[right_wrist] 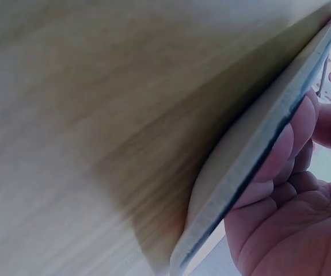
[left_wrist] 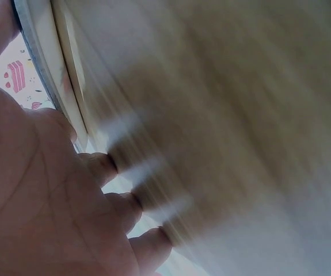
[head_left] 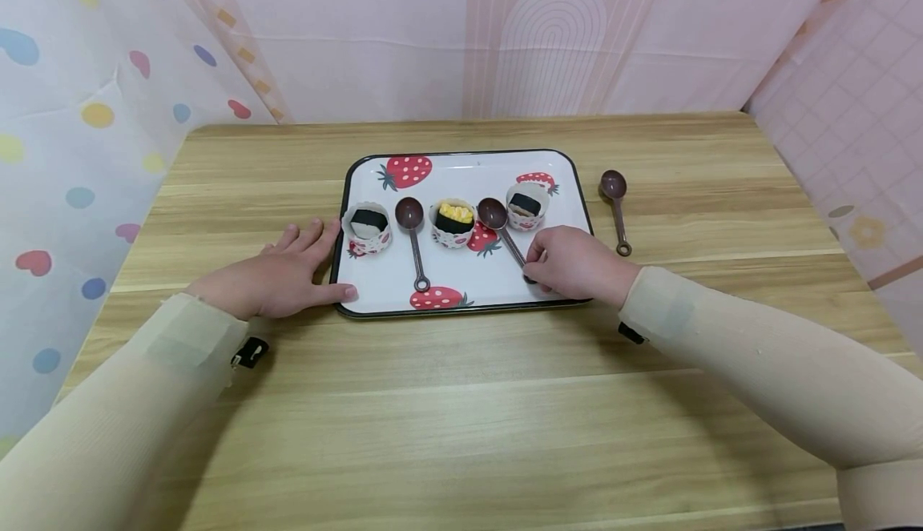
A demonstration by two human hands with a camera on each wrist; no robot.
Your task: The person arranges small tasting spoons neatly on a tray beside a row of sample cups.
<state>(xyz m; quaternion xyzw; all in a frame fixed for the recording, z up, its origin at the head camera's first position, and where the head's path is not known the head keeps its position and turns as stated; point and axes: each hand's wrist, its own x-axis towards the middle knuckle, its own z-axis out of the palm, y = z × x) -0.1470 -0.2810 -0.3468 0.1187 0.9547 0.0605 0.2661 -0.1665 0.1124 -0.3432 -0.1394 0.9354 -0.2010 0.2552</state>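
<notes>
A white strawberry-print tray [head_left: 461, 272] with a dark rim lies on the table. On its right side my right hand [head_left: 580, 263] pinches the handle end of a brown measuring spoon [head_left: 493, 213], whose bowl points away to the left. In the right wrist view, curled fingers [right_wrist: 277, 152] show just inside the tray's edge. My left hand [head_left: 281, 275] lies flat with fingers spread against the tray's left edge, its thumb over the rim. A second brown measuring spoon [head_left: 409, 213] rests on the tray between the left paper cup [head_left: 366, 228] and the middle one [head_left: 453, 223].
Beside the tray's right edge, a third brown spoon [head_left: 613, 185] lies on the wooden table [head_left: 447, 411]. The right paper cup [head_left: 527, 207] sits near my right hand. Each cup holds a sushi-like piece with a dark band; the middle one is topped yellow. Patterned curtains [head_left: 375, 42] stand behind.
</notes>
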